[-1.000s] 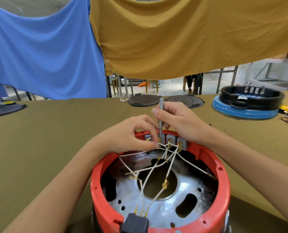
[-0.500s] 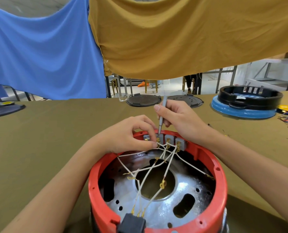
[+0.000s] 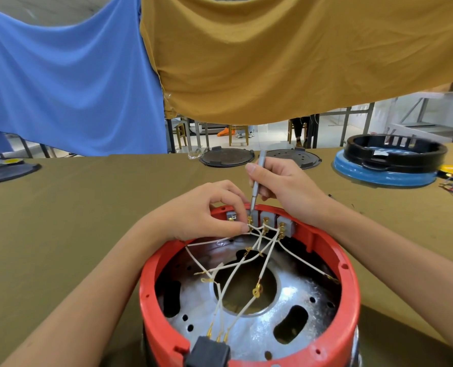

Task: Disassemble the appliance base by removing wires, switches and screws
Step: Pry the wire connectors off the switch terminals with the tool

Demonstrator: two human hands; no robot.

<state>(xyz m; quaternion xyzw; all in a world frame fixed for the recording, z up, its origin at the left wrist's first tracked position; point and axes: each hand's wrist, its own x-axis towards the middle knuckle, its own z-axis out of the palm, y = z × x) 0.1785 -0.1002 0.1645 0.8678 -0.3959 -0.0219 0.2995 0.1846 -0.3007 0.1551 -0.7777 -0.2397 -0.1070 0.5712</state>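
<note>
red appliance base [image 3: 249, 324] is sitting open side up on the olive table [image 3: 61, 221], near edge. right hand [image 3: 286, 190] is gripping a grey screwdriver [image 3: 256, 185], its tip down at the grey switches [image 3: 266, 221] on the far rim. left hand [image 3: 201, 213] is pinching a white wire [image 3: 207, 241] beside them.

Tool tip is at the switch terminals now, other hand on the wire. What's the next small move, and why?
Probably lever the connector off with the grey tool while the left hand pulls that white wire toward you. The right hand has the tip at a brass terminal on the switch row, and the wires look attached.
</note>
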